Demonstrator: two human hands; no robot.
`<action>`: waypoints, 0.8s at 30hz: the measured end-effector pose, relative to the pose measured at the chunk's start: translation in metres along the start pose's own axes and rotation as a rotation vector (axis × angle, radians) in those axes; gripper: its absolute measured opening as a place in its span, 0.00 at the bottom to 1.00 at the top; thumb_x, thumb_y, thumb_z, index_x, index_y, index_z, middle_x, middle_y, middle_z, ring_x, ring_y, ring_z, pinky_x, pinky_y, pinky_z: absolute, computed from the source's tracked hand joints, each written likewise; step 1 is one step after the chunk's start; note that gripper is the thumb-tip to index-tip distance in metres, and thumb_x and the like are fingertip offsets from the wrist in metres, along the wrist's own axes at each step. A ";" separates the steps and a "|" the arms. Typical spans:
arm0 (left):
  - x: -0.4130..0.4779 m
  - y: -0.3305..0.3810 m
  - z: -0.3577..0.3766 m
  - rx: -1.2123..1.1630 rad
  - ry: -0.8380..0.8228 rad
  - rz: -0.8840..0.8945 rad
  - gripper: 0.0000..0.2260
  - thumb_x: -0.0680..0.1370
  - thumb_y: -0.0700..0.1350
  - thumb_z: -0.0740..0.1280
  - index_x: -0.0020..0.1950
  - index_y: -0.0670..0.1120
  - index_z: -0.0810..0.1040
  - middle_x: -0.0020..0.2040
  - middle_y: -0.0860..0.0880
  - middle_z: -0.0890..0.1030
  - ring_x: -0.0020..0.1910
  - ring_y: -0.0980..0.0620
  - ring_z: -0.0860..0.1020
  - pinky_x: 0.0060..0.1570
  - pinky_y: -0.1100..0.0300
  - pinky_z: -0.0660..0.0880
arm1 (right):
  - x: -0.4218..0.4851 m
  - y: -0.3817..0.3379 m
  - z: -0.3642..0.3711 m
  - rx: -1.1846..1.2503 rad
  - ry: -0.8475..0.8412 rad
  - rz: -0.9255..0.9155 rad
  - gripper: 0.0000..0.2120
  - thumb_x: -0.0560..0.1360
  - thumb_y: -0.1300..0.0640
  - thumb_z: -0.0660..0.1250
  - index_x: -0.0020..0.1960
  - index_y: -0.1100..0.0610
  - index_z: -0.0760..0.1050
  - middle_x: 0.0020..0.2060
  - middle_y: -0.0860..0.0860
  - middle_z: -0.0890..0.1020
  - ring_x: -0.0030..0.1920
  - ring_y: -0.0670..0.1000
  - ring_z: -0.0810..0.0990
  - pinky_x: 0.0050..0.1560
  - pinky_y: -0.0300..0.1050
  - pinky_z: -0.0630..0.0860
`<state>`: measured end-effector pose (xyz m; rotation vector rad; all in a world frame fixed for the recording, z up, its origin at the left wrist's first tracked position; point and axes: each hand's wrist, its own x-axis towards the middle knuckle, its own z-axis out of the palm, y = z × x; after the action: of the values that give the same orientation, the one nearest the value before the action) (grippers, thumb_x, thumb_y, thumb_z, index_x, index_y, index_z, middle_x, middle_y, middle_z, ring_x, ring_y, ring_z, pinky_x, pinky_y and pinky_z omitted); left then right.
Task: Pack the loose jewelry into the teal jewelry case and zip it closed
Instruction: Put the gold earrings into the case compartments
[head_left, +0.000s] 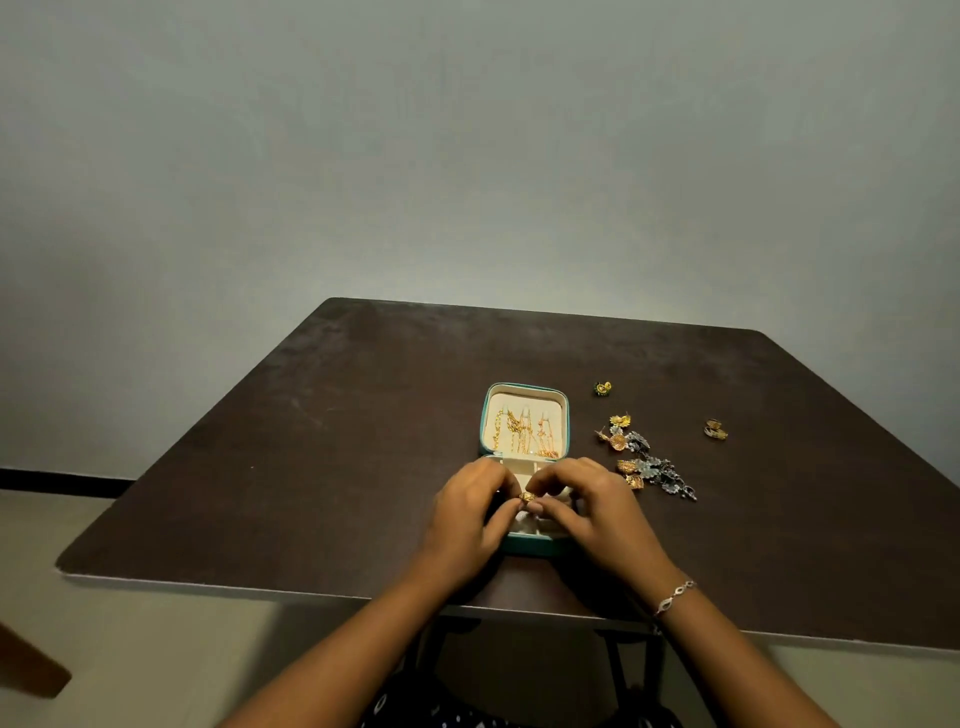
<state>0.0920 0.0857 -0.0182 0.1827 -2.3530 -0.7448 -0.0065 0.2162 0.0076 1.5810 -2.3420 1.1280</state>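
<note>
The teal jewelry case (566, 415) lies open on the dark table, its cream lid holding three gold chains (524, 434). Over the case's near tray, my left hand (470, 512) and my right hand (592, 506) meet. Both pinch a small gold ring (528, 498) between their fingertips. The hands hide most of the tray. Right of the case lies a loose pile of gold and silver earrings (647, 465). A green and gold stud (602, 388) sits farther back, and a gold ear cuff (716, 429) lies far right.
The dark brown table (337, 441) stands against a plain pale wall, its near edge just under my forearms. A silver bracelet (674, 597) is on my right wrist. Metal table legs show below the edge.
</note>
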 end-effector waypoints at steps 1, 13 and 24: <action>0.000 0.000 0.000 0.000 -0.003 0.003 0.06 0.73 0.46 0.64 0.43 0.44 0.74 0.41 0.54 0.74 0.41 0.58 0.71 0.39 0.72 0.66 | 0.000 0.000 0.000 -0.017 0.007 -0.020 0.04 0.70 0.56 0.70 0.44 0.55 0.79 0.39 0.44 0.80 0.43 0.46 0.75 0.42 0.39 0.71; 0.000 0.003 -0.002 -0.010 -0.007 -0.007 0.06 0.74 0.43 0.68 0.50 0.45 0.75 0.46 0.58 0.72 0.46 0.61 0.71 0.43 0.75 0.66 | 0.012 0.023 -0.009 -0.197 0.070 0.069 0.04 0.71 0.59 0.70 0.46 0.56 0.81 0.41 0.51 0.80 0.45 0.51 0.75 0.43 0.47 0.72; 0.000 0.003 -0.003 -0.003 -0.012 -0.005 0.06 0.74 0.42 0.68 0.50 0.45 0.75 0.47 0.57 0.72 0.46 0.60 0.71 0.43 0.75 0.65 | 0.014 0.023 -0.007 -0.269 -0.009 0.042 0.06 0.71 0.56 0.71 0.47 0.54 0.82 0.43 0.51 0.81 0.45 0.51 0.74 0.41 0.44 0.71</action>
<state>0.0942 0.0873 -0.0146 0.1837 -2.3636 -0.7544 -0.0340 0.2139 0.0073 1.4511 -2.4210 0.7723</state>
